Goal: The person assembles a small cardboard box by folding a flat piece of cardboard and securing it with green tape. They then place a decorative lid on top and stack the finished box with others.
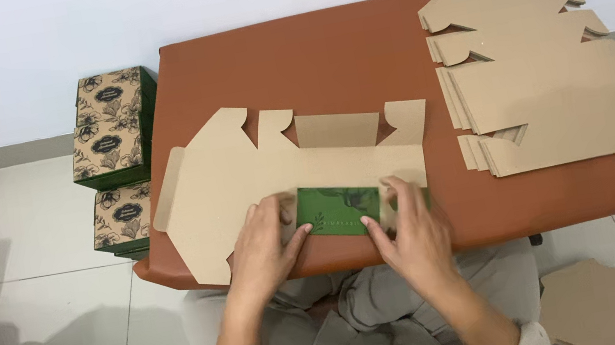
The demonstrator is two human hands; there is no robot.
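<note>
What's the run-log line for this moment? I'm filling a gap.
left hand: pressing box blank | right hand: on green flap | blank stack: right

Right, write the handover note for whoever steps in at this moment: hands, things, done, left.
Left hand and right hand press the near flap of the flat box blank, folding its green printed side up, on the brown table.
Stack of unfolded blanks at the table's right; finished boxes on the floor, left.
Done: near flap turned over.
Left: the other flaps lie flat.
</note>
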